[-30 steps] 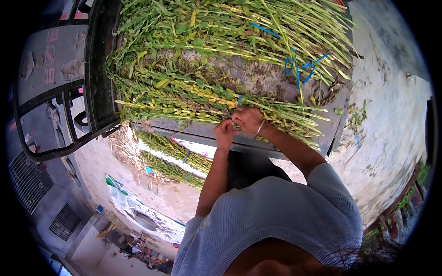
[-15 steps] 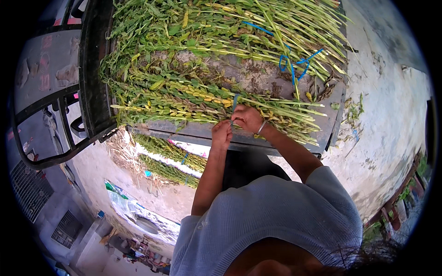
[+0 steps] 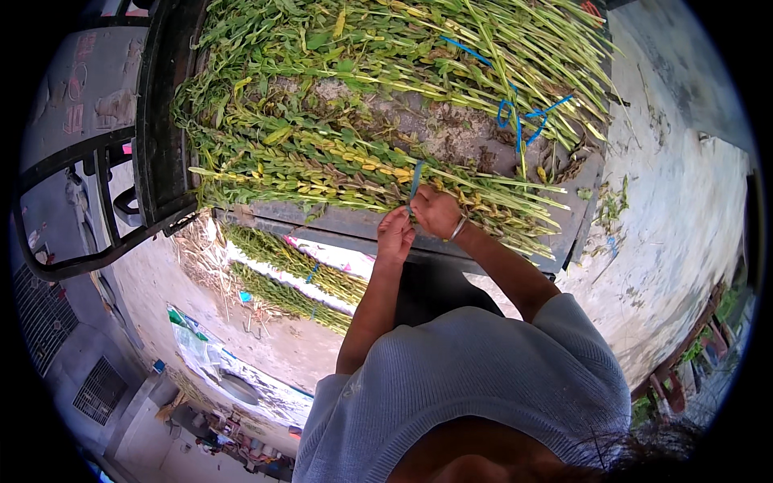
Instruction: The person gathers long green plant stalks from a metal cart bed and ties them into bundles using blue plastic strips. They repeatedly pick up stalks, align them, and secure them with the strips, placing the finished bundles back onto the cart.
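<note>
Tying looked to be the step in hand, judged from the head view, the only view there was. The left hand (image 3: 395,231) was pinched together on the lower end of a blue strip (image 3: 415,180), and the right hand (image 3: 436,212), with a metal bangle (image 3: 457,229) at its wrist, was closed on the same strip just beside it. The strip ran up from the hands across the near bundle of green stalks (image 3: 338,173), which lay along the front edge of the cart bed (image 3: 451,133). The knot did not look finished; drawing it tight would probably call for both hands to pull the ends apart while the stalks stayed gathered.

Counted against the cart bed: two hands at its front edge; one strip in them; a second length of blue cord (image 3: 519,117) already knotted round stalks near the bed's far right corner. On the bed I could make out two main bundles, the near one and a larger far one (image 3: 386,40) along its back edge, though they ran together and the count was unsure. Below the bed's front edge, on the ground, two more bundles (image 3: 290,274) lay side by side. Left of the bed stood a black metal frame (image 3: 105,201).
</note>
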Action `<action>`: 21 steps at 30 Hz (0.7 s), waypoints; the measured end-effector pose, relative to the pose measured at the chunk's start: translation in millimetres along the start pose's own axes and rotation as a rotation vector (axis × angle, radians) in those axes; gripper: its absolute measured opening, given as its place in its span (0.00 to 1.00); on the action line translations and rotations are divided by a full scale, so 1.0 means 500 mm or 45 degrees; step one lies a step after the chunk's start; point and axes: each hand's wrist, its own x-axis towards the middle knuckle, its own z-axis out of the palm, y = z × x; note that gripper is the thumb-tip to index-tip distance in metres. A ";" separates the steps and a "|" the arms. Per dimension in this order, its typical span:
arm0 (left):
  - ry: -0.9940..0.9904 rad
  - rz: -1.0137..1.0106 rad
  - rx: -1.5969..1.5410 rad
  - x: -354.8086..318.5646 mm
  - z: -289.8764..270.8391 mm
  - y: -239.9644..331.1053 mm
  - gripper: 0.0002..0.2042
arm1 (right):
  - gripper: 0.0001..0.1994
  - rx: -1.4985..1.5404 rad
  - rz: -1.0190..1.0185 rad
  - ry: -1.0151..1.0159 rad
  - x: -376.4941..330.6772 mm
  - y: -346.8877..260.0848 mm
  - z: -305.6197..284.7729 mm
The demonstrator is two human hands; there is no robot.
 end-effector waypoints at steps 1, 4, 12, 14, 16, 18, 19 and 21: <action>0.036 0.007 0.041 -0.001 0.005 0.000 0.05 | 0.06 -0.033 -0.004 -0.008 0.000 -0.003 0.001; 0.145 0.034 0.241 -0.014 0.040 0.012 0.05 | 0.06 -0.115 0.015 -0.016 0.004 -0.008 0.005; 0.104 0.095 0.466 -0.007 0.033 0.015 0.05 | 0.07 0.368 0.203 0.087 -0.013 -0.008 -0.006; 0.051 0.074 0.353 -0.007 0.023 0.014 0.05 | 0.09 0.394 0.045 0.154 0.002 -0.003 -0.019; 0.038 0.041 0.322 -0.003 0.016 0.015 0.05 | 0.10 0.411 -0.027 0.124 0.010 -0.004 -0.028; 0.055 0.036 0.340 -0.001 0.015 0.015 0.05 | 0.10 0.422 -0.010 -0.013 0.004 -0.004 -0.030; 0.078 0.047 0.374 -0.001 0.017 0.014 0.05 | 0.09 0.399 0.018 -0.003 -0.002 -0.004 -0.025; 0.126 0.169 0.566 -0.002 0.023 0.006 0.04 | 0.06 0.357 0.074 0.017 -0.011 -0.004 -0.013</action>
